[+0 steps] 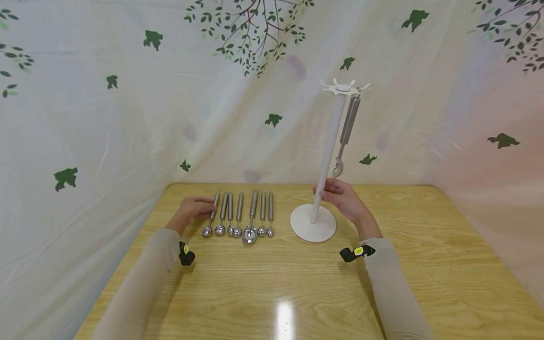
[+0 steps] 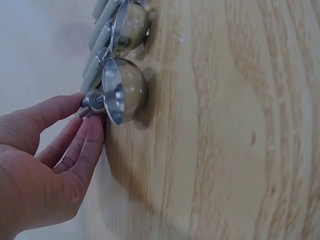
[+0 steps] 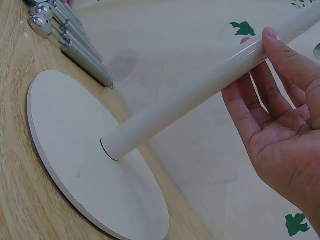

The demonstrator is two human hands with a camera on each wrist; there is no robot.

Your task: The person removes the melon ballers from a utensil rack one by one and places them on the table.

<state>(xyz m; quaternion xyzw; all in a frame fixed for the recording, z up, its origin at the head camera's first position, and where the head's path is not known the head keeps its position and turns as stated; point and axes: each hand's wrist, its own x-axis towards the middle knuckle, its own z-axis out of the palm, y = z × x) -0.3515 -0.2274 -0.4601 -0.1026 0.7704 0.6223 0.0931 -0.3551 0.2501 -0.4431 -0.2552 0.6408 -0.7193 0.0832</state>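
Observation:
My left hand [image 1: 193, 209] pinches the handle of the leftmost metal scoop [image 1: 207, 232] in a row on the table. In the left wrist view, thumb and fingertips meet around that handle, beside the round bowl [image 2: 134, 92]. To its right lie several more scoops [image 1: 249, 234] of different sizes, handles pointing away. A white stand [image 1: 313, 233] with a round base and hooked top [image 1: 342, 88] is upright on the right. My right hand [image 1: 345, 200] grips its pole [image 3: 190, 100] low down, thumb on the near side. One scoop [image 1: 350, 122] hangs from a hook at the top.
The wooden table [image 1: 255, 293] ends at a back edge close behind the scoops and stand. A pale curtain [image 1: 238, 118] with printed leaves hangs behind and at both sides.

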